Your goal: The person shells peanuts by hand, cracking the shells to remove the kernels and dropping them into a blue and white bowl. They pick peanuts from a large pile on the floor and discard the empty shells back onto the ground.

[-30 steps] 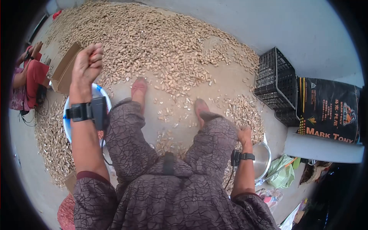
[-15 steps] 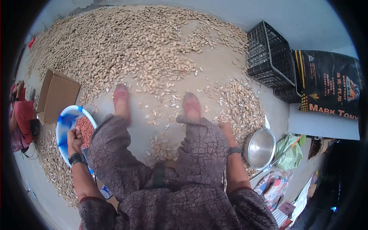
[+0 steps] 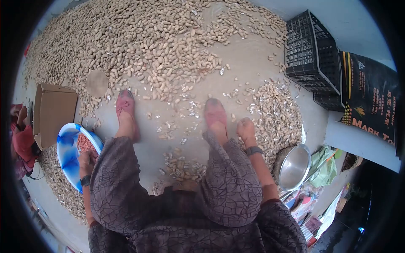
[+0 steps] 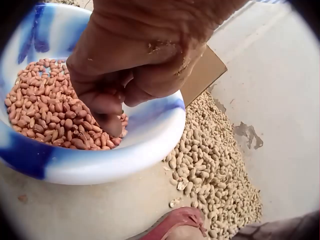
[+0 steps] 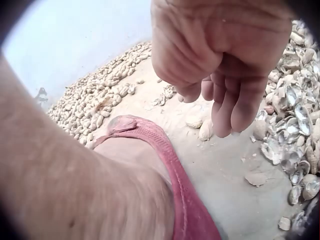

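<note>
Floor spread wide with unshelled peanuts.
A heap of shells lies near the right hand, and a blue-and-white basin stands beside the left leg. 2 red shoes rest flat, apart. The left hand hangs over the basin, fingers curled inward; I cannot tell whether they hold anything. The right hand hangs beside 1 shoe, fingers together, loosely bent. Red kernels lie inside the basin.

Head cam aimed down from above; basin shared with close left-wrist view, right shoe with close right-wrist.
</note>
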Demonstrator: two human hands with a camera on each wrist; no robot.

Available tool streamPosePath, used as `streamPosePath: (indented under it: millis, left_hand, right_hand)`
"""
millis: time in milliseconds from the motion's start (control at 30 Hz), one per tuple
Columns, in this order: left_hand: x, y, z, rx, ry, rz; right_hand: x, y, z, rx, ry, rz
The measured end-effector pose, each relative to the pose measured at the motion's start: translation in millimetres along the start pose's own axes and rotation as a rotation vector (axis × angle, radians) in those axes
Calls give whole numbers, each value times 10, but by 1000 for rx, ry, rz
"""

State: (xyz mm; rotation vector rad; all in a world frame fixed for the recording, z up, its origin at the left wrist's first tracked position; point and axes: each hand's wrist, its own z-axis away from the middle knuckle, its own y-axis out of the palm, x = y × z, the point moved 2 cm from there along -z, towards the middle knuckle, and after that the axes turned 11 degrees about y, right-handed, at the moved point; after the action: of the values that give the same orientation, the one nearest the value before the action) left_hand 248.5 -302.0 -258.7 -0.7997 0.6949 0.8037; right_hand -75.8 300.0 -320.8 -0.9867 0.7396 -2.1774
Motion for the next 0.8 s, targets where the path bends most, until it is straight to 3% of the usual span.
streamPosePath:
  millis: [133, 200, 233, 400, 433, 500, 533, 600, 633, 700, 800]
  left_hand:
    - [159, -87, -143, 46, 116, -588]
    - [160, -125, -173, 88, 189, -860]
    - [151, -151, -200, 99, 221, -975]
    - [24, -44, -274, 158, 397, -1246]
    - [-35, -7, -272, 161, 436, -1249]
    - [-233, 50, -220, 167, 518, -1137]
    - [-385, 53, -129, 158, 529, -1036]
    - [-939, 411, 335, 157, 489, -718]
    - [-1129, 525, 412, 218, 468, -631]
    - [-1487, 818, 587, 306, 477, -446]
    - [-1932, 1316, 809, 475, 551, -234]
  right_hand:
    - [244, 53, -42, -38, 18, 119]
    - [384, 94, -10, -112, -133, 386]
    - [410, 133, -17, -99, -140, 386]
    - [353, 244, -187, -134, -240, 553]
    - [470, 174, -138, -128, -244, 556]
    - [589, 25, -87, 224, 247, 51]
    - [554, -7, -131, 227, 247, 56]
    - [470, -71, -233, 412, 302, -455]
    - [473, -113, -260, 415, 302, -450]
    - [592, -190, -262, 621, 220, -867]
    - [809, -255, -302, 619, 173, -886]
